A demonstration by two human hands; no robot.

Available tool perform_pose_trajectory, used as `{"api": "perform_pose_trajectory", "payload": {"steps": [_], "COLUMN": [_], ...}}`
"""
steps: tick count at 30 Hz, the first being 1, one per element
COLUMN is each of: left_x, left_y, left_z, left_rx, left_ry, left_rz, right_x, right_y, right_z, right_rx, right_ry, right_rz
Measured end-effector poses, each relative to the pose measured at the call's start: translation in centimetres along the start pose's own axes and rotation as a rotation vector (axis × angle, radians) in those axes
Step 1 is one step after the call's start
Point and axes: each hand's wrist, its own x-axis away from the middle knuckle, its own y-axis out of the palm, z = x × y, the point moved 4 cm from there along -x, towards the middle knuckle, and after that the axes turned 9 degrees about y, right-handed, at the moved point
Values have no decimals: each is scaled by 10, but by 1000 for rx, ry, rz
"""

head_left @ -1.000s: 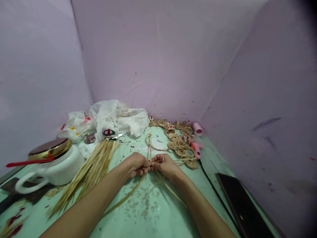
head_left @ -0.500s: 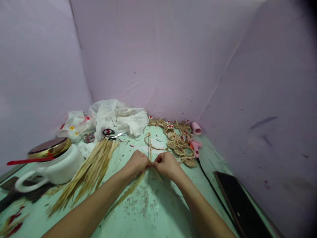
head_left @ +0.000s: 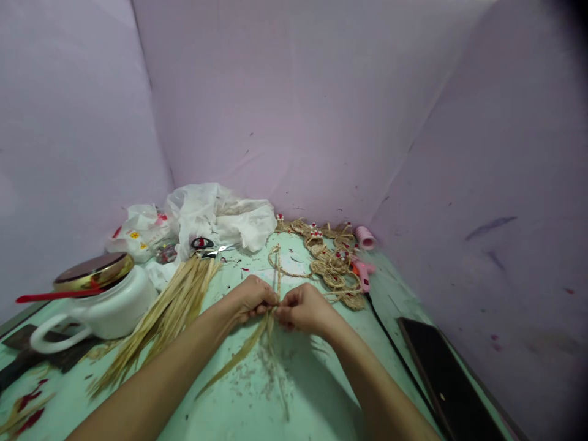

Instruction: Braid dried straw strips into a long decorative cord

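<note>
My left hand (head_left: 254, 297) and my right hand (head_left: 304, 309) meet over the middle of the table, fingertips pinched close together. Between them are dry straw-coloured fibre strips (head_left: 239, 355), whose loose ends trail toward me. A thin braided cord (head_left: 278, 269) runs from the pinch away toward the back, with a loop at its far end. Both hands are closed on the strips; the exact crossing is hidden by the fingers. To the left lies a bundle of similar dry strips (head_left: 169, 306).
Scissors (head_left: 215, 252) and white plastic bags (head_left: 220, 214) lie behind the bundle. A white mug (head_left: 114, 312) stands at left, topped by a gold-rimmed lid (head_left: 94, 271). Coiled rope pieces (head_left: 333, 266), a pink glue gun (head_left: 364, 274) with its cable, and a black phone-like slab (head_left: 450, 380) are at right.
My right hand has shifted slightly left and down, and the fingers have changed their grip. A strip that pointed down to the right now hangs nearly straight toward me.
</note>
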Motion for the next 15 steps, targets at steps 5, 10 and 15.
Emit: {"api": "perform_pose_trajectory", "payload": {"steps": [5, 10, 15], "left_x": [0, 1, 2], "left_y": [2, 3, 4], "left_z": [1, 5, 10], "left_rx": [77, 78, -24], "left_ry": [31, 40, 102], "left_rz": [-26, 2, -6], "right_x": [0, 1, -10], "right_y": [-12, 8, 7], "right_z": [4, 0, 10], "right_rx": [-373, -486, -428], "right_ry": [208, 210, 166], "right_rz": [-4, -178, -40]}}
